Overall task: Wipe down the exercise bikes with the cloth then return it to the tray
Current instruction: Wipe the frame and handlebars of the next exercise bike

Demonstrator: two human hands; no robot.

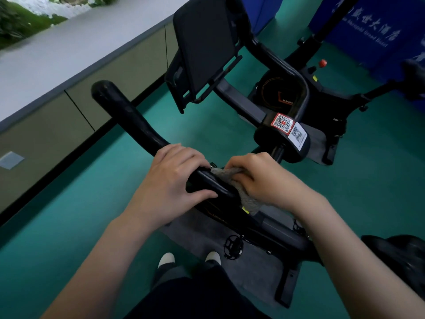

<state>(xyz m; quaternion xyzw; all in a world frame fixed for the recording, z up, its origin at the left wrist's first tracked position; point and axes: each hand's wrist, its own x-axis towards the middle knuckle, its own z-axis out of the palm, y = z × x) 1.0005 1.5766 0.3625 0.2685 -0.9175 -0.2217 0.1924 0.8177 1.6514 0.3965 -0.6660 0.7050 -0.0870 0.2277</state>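
A black exercise bike stands right in front of me, its curved handlebar (128, 116) running from upper left down to the centre. My left hand (170, 180) grips the bar, fingers over the top and thumb underneath. Beside it, my right hand (264, 178) holds a grey cloth (241, 189) wrapped round the same bar, close to the stem. The cloth's loose end hangs below the bar. The bike's black screen (202, 42) tilts up behind the handlebar. No tray is in view.
A second black bike (322, 100) stands to the right, with a red knob (322, 63). A saddle (400, 254) shows at the right edge. Blue panels (368, 26) stand behind. A wall with a window ledge (69, 72) runs along the left. Green floor, grey mat (259, 265) and a pedal (233, 246) lie below.
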